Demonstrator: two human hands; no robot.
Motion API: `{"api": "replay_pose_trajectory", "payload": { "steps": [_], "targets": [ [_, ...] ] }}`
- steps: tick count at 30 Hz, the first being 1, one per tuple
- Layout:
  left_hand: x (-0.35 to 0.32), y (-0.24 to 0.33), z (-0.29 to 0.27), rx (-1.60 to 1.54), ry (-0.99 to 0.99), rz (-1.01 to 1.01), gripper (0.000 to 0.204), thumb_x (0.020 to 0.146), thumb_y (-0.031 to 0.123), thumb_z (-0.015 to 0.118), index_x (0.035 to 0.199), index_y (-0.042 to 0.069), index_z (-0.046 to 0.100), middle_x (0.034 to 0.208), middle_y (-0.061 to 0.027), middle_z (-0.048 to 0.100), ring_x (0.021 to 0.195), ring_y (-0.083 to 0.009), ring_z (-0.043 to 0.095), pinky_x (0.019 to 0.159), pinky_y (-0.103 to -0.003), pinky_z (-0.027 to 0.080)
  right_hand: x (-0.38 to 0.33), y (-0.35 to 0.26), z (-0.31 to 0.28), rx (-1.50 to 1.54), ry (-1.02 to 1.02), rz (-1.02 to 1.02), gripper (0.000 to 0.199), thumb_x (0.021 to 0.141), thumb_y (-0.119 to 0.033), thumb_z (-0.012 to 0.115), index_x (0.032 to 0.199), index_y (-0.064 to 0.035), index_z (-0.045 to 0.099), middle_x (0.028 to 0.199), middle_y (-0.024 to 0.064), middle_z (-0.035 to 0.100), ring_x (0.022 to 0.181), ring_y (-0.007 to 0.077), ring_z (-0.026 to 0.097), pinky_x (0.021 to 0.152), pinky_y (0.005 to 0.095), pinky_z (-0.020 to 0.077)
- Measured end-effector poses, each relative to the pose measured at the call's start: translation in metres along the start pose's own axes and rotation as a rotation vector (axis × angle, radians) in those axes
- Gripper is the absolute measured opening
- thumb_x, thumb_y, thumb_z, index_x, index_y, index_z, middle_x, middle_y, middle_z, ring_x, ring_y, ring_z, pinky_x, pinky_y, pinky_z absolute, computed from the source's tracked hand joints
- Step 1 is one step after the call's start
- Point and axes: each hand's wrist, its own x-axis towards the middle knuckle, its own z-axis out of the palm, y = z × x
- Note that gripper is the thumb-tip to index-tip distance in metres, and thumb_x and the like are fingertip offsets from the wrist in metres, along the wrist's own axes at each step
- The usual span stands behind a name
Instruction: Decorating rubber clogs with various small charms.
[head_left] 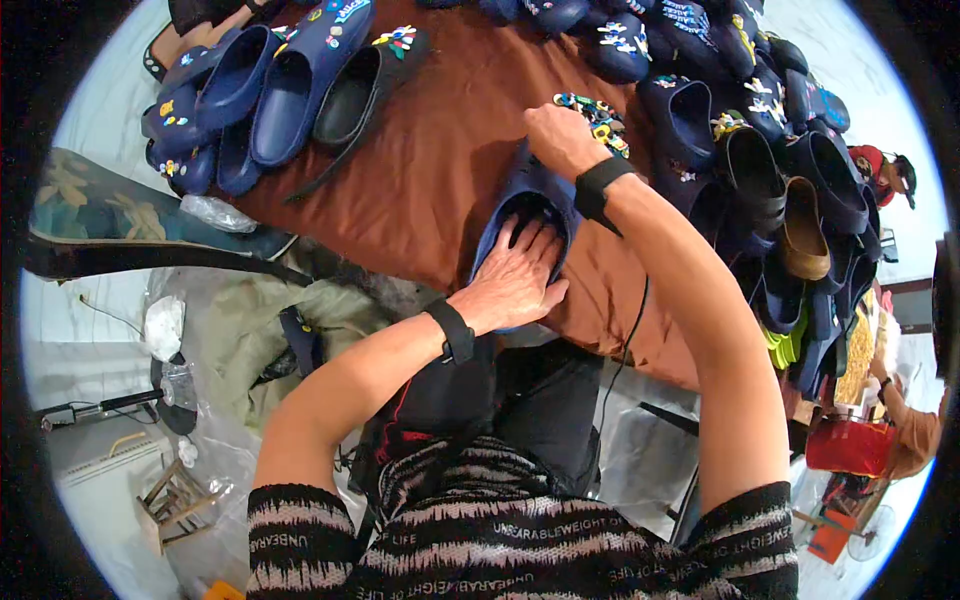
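Note:
A dark blue clog stands near the table's front edge, toe pointing away from me. My left hand reaches into its opening; the fingers are inside against the shoe and the thumb lies outside at its edge. Over the toe end, my right hand is closed in a fist. What it grips, if anything, is hidden, and it covers the front of the clog. Right beside that fist lies a heap of small colourful shoe charms. Both wrists wear black bands.
Brown cloth covers the table. More clogs, several with charms, stand at the far left, and many are piled at the right. A thin black cable hangs over the front edge. At the far right a person's arm shows.

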Motion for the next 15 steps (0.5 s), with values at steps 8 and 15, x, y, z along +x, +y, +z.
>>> {"api": "replay_pose_trajectory", "payload": {
  "steps": [8, 15],
  "targets": [
    [0.000, 0.001, -0.003, 0.006, -0.043, -0.010, 0.065, 0.094, 0.040, 0.050, 0.129, -0.015, 0.049, 0.141, -0.0293, 0.046, 0.137, -0.0411, 0.036, 0.117, -0.056, 0.017, -0.009, 0.015, 0.009, -0.055, 0.050, -0.001, 0.016, 0.086, -0.011, 0.060, 0.078, -0.0050, 0.073, 0.078, 0.0176, 0.072, 0.076, 0.0305, 0.074, 0.064, 0.0409, 0.0599],
    [0.000, -0.001, -0.002, 0.009, -0.093, -0.037, 0.068, 0.094, 0.042, 0.048, 0.130, -0.016, 0.048, 0.142, -0.0300, 0.045, 0.137, -0.0414, 0.036, 0.118, -0.056, 0.016, -0.041, 0.016, 0.007, 0.054, 0.082, 0.059, 0.014, 0.090, -0.010, 0.054, 0.097, -0.0029, 0.064, 0.092, 0.0211, 0.067, 0.086, 0.0356, 0.070, 0.071, 0.0451, 0.0578]
  ]
}}
